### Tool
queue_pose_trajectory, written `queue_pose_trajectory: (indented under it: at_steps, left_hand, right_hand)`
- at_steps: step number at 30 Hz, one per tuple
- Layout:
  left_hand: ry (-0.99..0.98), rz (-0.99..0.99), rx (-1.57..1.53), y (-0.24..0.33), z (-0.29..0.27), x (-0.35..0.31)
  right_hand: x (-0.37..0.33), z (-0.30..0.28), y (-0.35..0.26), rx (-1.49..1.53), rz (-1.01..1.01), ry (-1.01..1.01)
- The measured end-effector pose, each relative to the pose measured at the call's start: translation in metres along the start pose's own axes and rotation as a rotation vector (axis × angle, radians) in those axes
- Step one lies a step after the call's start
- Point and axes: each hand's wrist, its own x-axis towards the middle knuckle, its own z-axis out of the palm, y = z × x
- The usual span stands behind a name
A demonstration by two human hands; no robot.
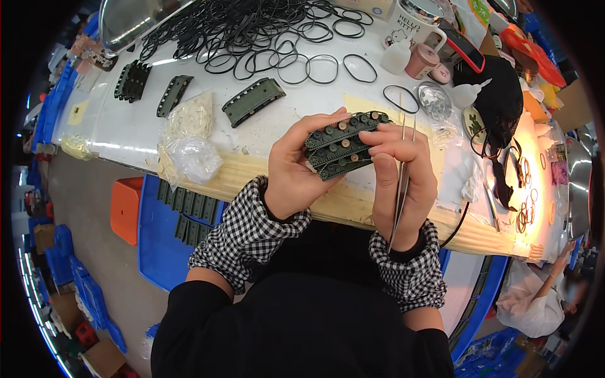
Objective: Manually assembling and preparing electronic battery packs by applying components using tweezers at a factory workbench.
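My left hand (287,170) is wrapped round a bunch of dark green plastic strips (340,148) set with rows of small round wheel-like pieces, some brown. Held in my right hand (409,173) is a pair of metal tweezers (401,189), which slants between thumb and fingers with its tips pointing away from me. The right fingertips touch the near right end of the strips. Beyond my left hand a similar green part (254,102) lies on the table, with a second green piece (174,96) and a dark stacked one (132,80) farther left.
Black rubber bands (233,31) are heaped at the back of the white table (120,126). Plastic bags (192,129) lie left of my hands. A white mug (409,25), a phone (465,50) and a black cap (501,94) crowd the right. Below the edge stands a blue tray (154,252).
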Motion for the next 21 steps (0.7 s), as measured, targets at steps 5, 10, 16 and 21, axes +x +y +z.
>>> queue_pose_trajectory:
  at_steps: [5, 10, 16, 21]
  left_hand:
    - [-0.005, 0.027, 0.021, -0.002, -0.001, 0.000]
    - [-0.009, 0.021, 0.030, 0.000, -0.002, 0.000]
    - [-0.054, 0.035, 0.028, 0.000, -0.006, 0.001]
    - [-0.245, -0.226, -0.130, 0.008, -0.024, 0.003]
  right_hand:
    - [0.000, 0.003, 0.001, -0.032, -0.016, -0.002]
    - [0.001, 0.004, 0.001, -0.067, -0.049, -0.007]
    - [0.002, -0.015, 0.006, -0.011, 0.088, 0.192]
    - [0.009, -0.050, 0.035, -0.532, -0.016, 0.212]
